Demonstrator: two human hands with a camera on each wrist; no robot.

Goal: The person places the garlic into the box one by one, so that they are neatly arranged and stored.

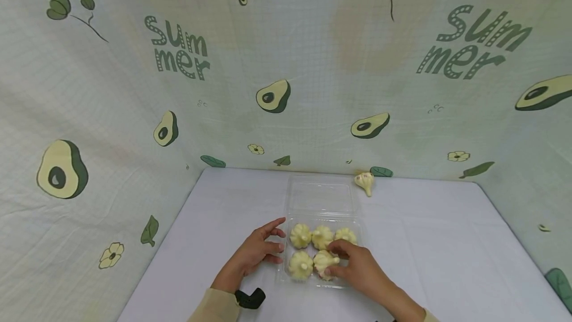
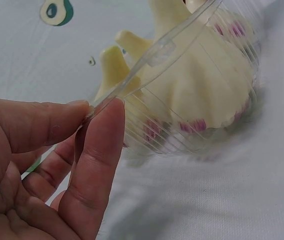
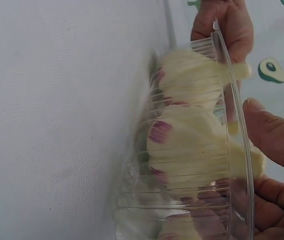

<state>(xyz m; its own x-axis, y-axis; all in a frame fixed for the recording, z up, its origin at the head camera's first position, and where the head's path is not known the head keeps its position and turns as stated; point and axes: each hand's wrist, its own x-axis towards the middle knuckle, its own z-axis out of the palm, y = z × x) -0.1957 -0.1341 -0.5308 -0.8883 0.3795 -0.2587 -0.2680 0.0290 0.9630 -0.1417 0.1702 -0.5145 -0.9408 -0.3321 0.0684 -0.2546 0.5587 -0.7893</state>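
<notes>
A clear plastic clamshell container (image 1: 341, 286) sits on the table with its transparent lid (image 1: 321, 198) folded back flat. Several pale garlic bulbs (image 1: 301, 265) stand inside in two rows, stems up, purple marks low on their sides. My left hand (image 1: 261, 247) is at the container's left side; in the left wrist view its thumb and index finger pinch the thin plastic rim (image 2: 127, 80). With thumb and fingers, my right hand (image 1: 359, 267) grips a garlic bulb (image 1: 325, 261) in the front row, its stem tilted to the right. The right palm hides the front right corner.
One more garlic bulb (image 1: 365, 183) lies outside the container, near the table's back edge, to the right of the lid. A white cloth covers the table (image 1: 429, 242). A printed avocado-pattern curtain (image 1: 313, 53) encloses the back and sides.
</notes>
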